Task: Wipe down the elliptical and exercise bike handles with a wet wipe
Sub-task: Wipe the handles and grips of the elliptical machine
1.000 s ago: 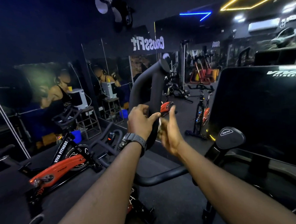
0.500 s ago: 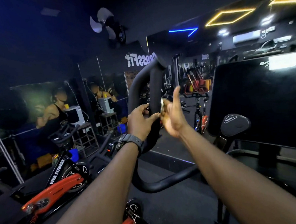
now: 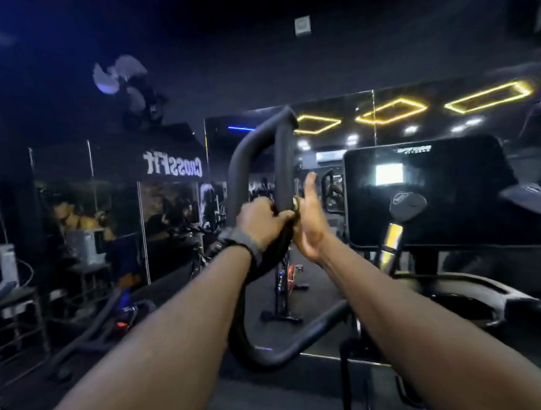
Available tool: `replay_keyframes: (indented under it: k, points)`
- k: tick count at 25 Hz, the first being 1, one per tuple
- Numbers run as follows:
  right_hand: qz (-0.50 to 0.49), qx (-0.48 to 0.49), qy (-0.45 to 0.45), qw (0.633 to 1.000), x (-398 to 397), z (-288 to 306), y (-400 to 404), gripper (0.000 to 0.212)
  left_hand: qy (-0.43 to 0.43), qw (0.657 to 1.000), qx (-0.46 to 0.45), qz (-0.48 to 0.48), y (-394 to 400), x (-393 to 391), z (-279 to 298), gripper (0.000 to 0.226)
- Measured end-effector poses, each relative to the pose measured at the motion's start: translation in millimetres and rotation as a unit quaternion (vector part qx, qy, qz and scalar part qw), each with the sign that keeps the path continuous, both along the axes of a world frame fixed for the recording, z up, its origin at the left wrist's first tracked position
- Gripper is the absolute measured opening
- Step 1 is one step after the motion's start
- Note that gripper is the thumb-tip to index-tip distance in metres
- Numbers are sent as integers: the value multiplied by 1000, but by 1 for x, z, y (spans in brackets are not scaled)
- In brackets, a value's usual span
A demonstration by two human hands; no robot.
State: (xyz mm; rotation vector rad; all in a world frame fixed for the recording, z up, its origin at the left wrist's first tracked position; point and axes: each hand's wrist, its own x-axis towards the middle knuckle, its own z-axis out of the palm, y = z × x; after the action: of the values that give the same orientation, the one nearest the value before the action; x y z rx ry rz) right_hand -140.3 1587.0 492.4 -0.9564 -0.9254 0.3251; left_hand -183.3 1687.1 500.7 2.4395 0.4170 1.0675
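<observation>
Two bare forearms reach forward from the bottom of the view toward a black looped handle (image 3: pixel 281 159) that rises in the middle of the scene. The left hand (image 3: pixel 260 221), with a dark watch (image 3: pixel 243 243) on its wrist, grips the right-hand bar of the loop, fingers curled round it from the left side. The right hand (image 3: pixel 309 216) lies against the same bar from the other side, palm turned toward it, thumb pointing up and fingers straight; a small pale scrap, likely the wet wipe (image 3: pixel 296 203), shows between palm and bar, though motion blur makes it hard to tell how it is held. The handle's tube curves down below the hands, bends in a U near the floor and runs off right toward the machine. To the right and a little beyond stands a dark console panel (image 3: pixel 427 195) with a bright rectangle reflected on it. Behind the handle a red-and-black exercise bike (image 3: pixel 285 283) stands on the dark floor. Farther back, mirrored walls carry reversed "CrossFit" lettering (image 3: pixel 173 168), and yellow diamond-shaped ceiling lights (image 3: pixel 390 111) glow above, with a wall fan (image 3: pixel 122 79) high at left.
</observation>
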Motion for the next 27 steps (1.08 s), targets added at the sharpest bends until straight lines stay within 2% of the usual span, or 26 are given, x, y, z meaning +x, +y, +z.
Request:
replay_keyframes:
  k: [2, 3, 5, 7, 9, 11, 13, 16, 18, 20, 22, 24, 27]
  points:
    - [-48, 1, 4, 999, 11, 22, -6, 84, 15, 1000, 6, -4, -3, 3, 4, 38]
    - [-105, -20, -12, 994, 9, 33, -4, 80, 25, 1000, 2, 2, 1, -1, 6, 40]
    - [-233, -91, -52, 967, 6, 35, -1, 53, 36, 999, -4, 1, 0, -6, 2, 43]
    - [-330, -125, -138, 925, 2, -3, -4, 28, 46, 999, -2, -20, -2, -11, 0, 40]
    - [-387, -150, -248, 875, -12, -41, -14, 28, 55, 998, 5, -39, -1, -16, -2, 32]
    - [-499, -151, -307, 796, -6, -26, -15, 26, 59, 997, 13, -53, -4, -21, -5, 33]
    - [-567, -163, -318, 742, -2, 11, -9, 20, 56, 997, 8, -52, -7, -26, -7, 37]
    - [-587, -183, -403, 678, -2, -12, -9, 16, 31, 998, 3, -57, -5, -30, -15, 26]
    - [-541, -193, -466, 673, -11, -48, -17, 13, 32, 997, 11, -66, 0, -33, -23, 18]
    - [-533, -198, -463, 680, -8, -23, -17, 14, 45, 996, 13, -79, 7, -34, -29, 21]
    - [-578, -208, -418, 669, 0, 25, -8, 17, 48, 994, 9, -98, 13, -33, -33, 24]
    - [-582, -212, -444, 647, 2, 34, -4, 17, 44, 993, 11, -111, 18, -32, -35, 26]
    - [-495, -256, -567, 606, -20, -35, -10, 16, 57, 993, 36, -97, 27, -33, -40, 23]
